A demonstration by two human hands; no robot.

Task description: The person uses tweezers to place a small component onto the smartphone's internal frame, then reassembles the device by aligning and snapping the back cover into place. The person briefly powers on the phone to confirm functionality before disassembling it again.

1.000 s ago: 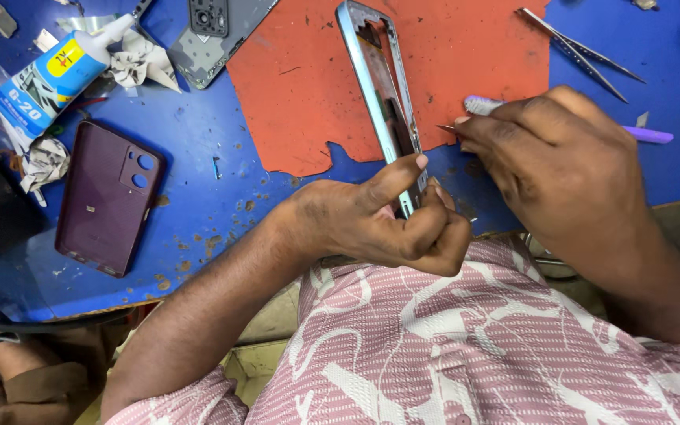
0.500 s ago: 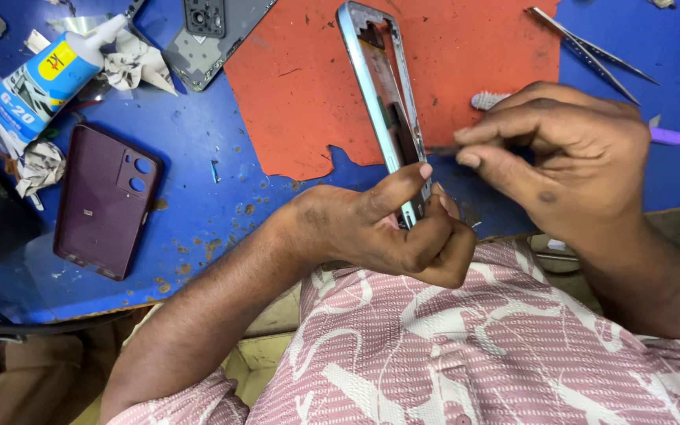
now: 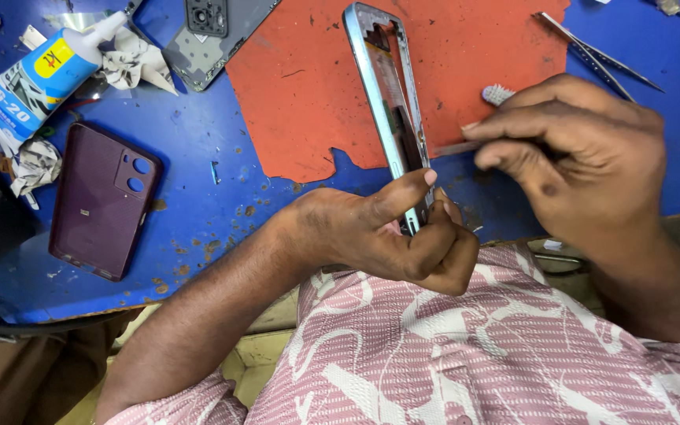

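My left hand (image 3: 391,232) grips the near end of a light-blue phone frame (image 3: 383,86) and holds it on edge above the blue table. The frame's far end reaches over a torn orange mat (image 3: 308,86). My right hand (image 3: 580,153) is closed around a thin tool whose tip (image 3: 454,148) touches the frame's right side near my left thumb. A small white brush head (image 3: 497,94) shows just beyond my right fingers.
A maroon phone back cover (image 3: 104,201) lies at the left. A glue tube (image 3: 37,79) and crumpled tissues (image 3: 131,63) sit at the far left. A grey phone housing (image 3: 214,31) rests at the top, and metal tweezers (image 3: 592,51) at the upper right.
My right hand has shifted a little along the frame's edge with the tool. My left hand keeps the same grip on the frame.
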